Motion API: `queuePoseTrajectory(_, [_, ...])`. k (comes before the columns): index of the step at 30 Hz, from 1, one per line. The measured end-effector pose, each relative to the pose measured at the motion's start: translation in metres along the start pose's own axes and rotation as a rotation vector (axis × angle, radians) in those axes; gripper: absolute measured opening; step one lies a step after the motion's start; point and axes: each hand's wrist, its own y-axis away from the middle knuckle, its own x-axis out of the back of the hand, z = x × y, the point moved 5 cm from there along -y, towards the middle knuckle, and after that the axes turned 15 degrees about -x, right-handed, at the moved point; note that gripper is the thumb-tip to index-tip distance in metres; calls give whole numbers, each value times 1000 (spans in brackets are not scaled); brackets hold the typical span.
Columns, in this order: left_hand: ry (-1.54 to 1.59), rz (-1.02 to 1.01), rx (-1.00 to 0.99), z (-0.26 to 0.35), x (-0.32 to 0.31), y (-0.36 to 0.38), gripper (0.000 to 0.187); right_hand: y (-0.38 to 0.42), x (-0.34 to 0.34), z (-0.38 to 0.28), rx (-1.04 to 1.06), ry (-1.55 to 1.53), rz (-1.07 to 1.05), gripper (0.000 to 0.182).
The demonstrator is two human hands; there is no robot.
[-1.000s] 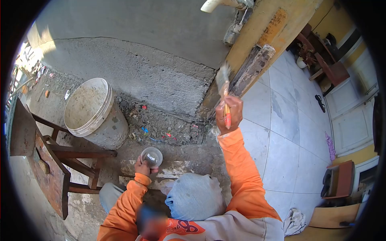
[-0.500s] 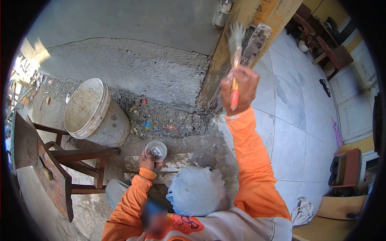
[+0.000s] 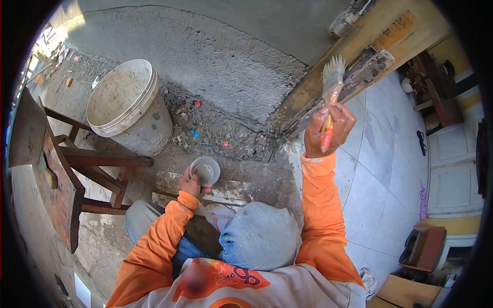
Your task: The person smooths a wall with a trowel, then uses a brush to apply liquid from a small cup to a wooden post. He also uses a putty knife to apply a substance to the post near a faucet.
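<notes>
The right hand grasps the paintbrush before the yellowish post; contact, I cannot tell. The left hand holds the clear cup from 1 side, so a careless tilt could spill any liquid; wet bristles could drip onto the tiled floor.

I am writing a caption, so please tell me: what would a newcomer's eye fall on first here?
First, the brush, gripped in the right hand at the upper right, bristles pointing up. Next, the big dirty bucket at the left, near the grey wall. Then the small cup near the centre, in the left hand.
</notes>
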Motion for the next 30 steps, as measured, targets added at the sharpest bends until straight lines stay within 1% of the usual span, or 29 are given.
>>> queuePoseTrajectory(1, [-15,-10,-8,1,-1,-1,40,13,-7,7,1,-7,-10,18])
queuePoseTrajectory(3, [22,-5,2,2,3,4,40,70,-37,43,-6,46,-151,17])
queuePoseTrajectory(5, [-42,-4,-26,4,5,2,41,142,-62,78,-134,26,-267,12])
queuePoseTrajectory(7, [-40,12,-24,-3,16,5,41,212,-79,121,-210,99,-487,13])
queuePoseTrajectory(8, [-34,16,-43,-4,19,2,42,218,-73,122,-210,101,-490,13])
queuePoseTrajectory(10, [-31,27,-33,-3,23,5,41,231,-63,137,-522,5,-594,17])
queuePoseTrajectory(12, [-25,45,-22,-3,25,5,41,184,-42,110,-347,-33,-445,18])
queuePoseTrajectory(14, [-46,33,-20,-6,26,4,40,127,-20,70,-195,17,-289,19])
queuePoseTrajectory(15, [-48,43,-6,-7,26,6,40,113,-20,61,-202,18,-304,19])
queuePoseTrajectory(17, [-10,47,-8,-7,20,7,39,93,-16,56,-236,-68,-69,20])
queuePoseTrajectory(19, [-52,48,3,-5,17,9,38,124,-41,67,-147,156,-160,19])
queuePoseTrajectory(20, [-31,58,10,-4,15,12,38,156,-57,83,-152,149,-178,12])
queuePoseTrajectory(21, [-11,64,19,-4,15,14,39,189,-70,99,-339,76,-249,12])
queuePoseTrajectory(22, [-12,64,11,-4,19,9,39,222,-81,115,-431,123,-320,12])
queuePoseTrajectory(23, [-37,61,-7,-7,25,10,39,239,-81,118,-433,122,-328,12])
queuePoseTrajectory(25, [-59,53,-26,-9,33,12,40,259,-83,131,-637,152,-450,13])
queuePoseTrajectory(26, [-69,77,-20,-10,39,15,40,256,-78,133,-588,132,-442,12])
queuePoseTrajectory(27, [-80,105,-13,-12,44,17,40,241,-72,124,-586,127,-445,12])
queuePoseTrajectory(29, [-85,114,-2,-11,40,16,40,191,-51,78,-296,36,-259,13])
queuePoseTrajectory(30, [-90,140,-4,-5,41,18,41,185,-48,75,-251,94,-207,14])
